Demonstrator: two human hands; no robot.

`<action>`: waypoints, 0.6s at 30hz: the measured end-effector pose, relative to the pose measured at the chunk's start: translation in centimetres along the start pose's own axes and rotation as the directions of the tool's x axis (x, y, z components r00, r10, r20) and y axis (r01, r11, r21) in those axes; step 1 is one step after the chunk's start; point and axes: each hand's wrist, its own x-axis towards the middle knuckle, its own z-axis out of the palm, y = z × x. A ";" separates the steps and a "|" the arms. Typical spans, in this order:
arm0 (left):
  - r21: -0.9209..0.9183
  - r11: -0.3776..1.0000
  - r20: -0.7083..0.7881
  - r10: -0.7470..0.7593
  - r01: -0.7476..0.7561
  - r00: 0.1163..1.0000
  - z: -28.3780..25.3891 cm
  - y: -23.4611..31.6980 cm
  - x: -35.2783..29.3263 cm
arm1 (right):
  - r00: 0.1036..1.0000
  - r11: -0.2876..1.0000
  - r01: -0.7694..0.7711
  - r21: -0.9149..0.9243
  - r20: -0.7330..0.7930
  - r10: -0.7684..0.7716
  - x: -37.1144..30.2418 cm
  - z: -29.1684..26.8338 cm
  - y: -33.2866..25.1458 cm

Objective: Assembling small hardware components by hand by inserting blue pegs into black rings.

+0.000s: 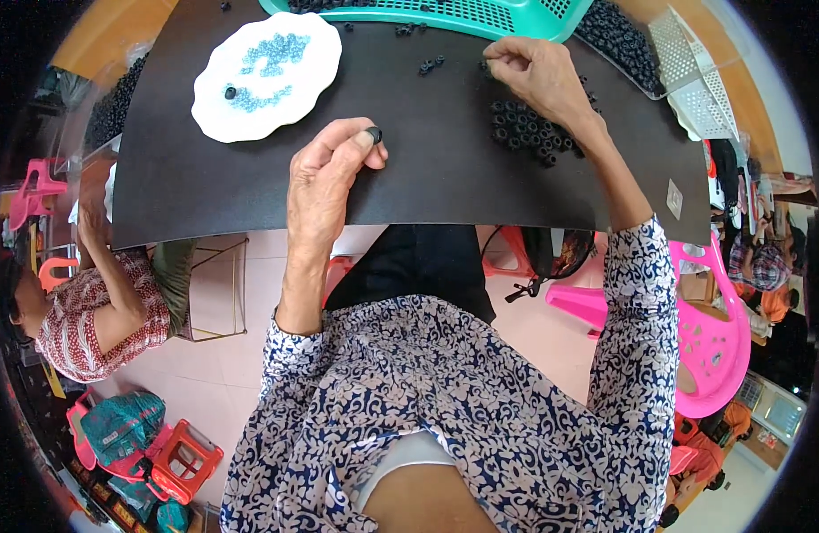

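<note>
My left hand [322,178] is closed above the dark table [409,178], pinching a small black ring-like part [375,135] between thumb and fingers. Toward the right, my right hand [547,84] is held with its fingers curled together at the upper left of a cluster of similar black parts [520,129]. A dark bit shows by its fingertips, but I cannot make out whether they grip it. On the left lies a white scalloped plate [215,117] with a blue pattern, and one black piece [231,92] rests on it.
A teal plastic basket [516,19] stands at the far edge. More black parts [615,40] fill a container at the far right, beside a white perforated basket [698,67]. Another person [98,311] sits at the left. A pink chair [716,342] is on the right.
</note>
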 end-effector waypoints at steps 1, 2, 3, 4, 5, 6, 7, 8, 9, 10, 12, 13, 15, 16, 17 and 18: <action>0.004 1.000 -0.001 0.003 -0.003 1.000 0.0 0.0 0.0 | 1.000 1.000 0.000 0.000 -0.001 0.000 0.2 0.2 -0.1; 0.008 1.000 -0.003 0.006 -0.006 1.000 0.1 -0.1 -0.1 | 1.000 1.000 0.017 -0.024 -0.011 -0.017 0.5 0.5 -0.2; 0.009 1.000 -0.004 0.007 -0.007 1.000 0.1 -0.1 -0.1 | 0.999 0.998 0.035 -0.048 -0.019 -0.036 0.8 0.7 -0.2; 0.017 1.000 -0.006 0.005 -0.005 1.000 0.1 -0.1 -0.1 | 0.999 0.998 0.036 -0.048 -0.021 -0.037 1.1 1.0 0.1; 0.026 1.000 -0.009 0.002 -0.002 1.000 0.1 -0.1 -0.1 | 1.000 0.991 0.024 -0.128 0.015 -0.022 1.4 1.3 0.4; 0.026 1.000 -0.009 0.004 -0.004 1.000 0.2 -0.1 0.0 | 0.999 0.978 0.014 -0.207 0.051 -0.004 1.5 1.6 0.7; 0.029 1.000 -0.015 -0.008 0.008 1.000 0.1 -0.1 -0.1 | 0.998 0.980 0.024 -0.199 0.055 -0.014 1.9 1.7 0.3; 0.032 0.999 -0.020 -0.020 0.021 1.000 0.1 -0.1 -0.1 | 0.993 0.975 -0.011 -0.224 0.109 0.036 2.4 1.5 -0.1; 0.034 0.999 -0.032 -0.019 0.020 0.999 0.2 -0.1 0.0 | 0.983 0.967 -0.045 -0.252 0.161 0.088 2.8 1.4 -0.5; -0.009 1.000 -0.028 -0.016 0.016 0.999 0.2 0.0 0.0 | 0.982 0.969 -0.035 -0.243 0.170 0.078 3.0 1.4 -1.3; -0.093 0.996 -0.004 -0.009 0.009 1.000 0.0 0.0 0.1 | 0.992 0.979 0.037 -0.199 0.126 -0.012 2.6 1.3 -3.2; -0.093 0.996 -0.020 -0.007 0.005 1.000 0.0 0.1 0.2 | 0.991 0.980 0.050 -0.191 0.135 -0.024 2.2 1.4 -4.2; -0.171 0.985 0.014 -0.014 0.016 1.000 -0.2 0.4 0.0 | 1.000 0.985 0.011 0.171 0.024 -0.015 0.9 1.9 -6.9; -0.182 0.983 0.006 -0.006 0.007 1.000 -0.3 0.7 -0.3 | 0.984 0.934 -0.153 0.324 0.136 0.114 0.2 2.0 -8.5; -0.185 0.983 0.001 -0.006 0.007 1.000 -0.6 0.5 -0.1 | 0.984 0.934 -0.152 0.324 0.141 0.111 -0.5 2.4 -9.2; -0.206 0.979 0.027 -0.003 0.009 1.000 -0.9 0.1 0.2 | 0.978 0.826 -0.204 0.526 0.144 0.149 -1.3 3.2 -9.8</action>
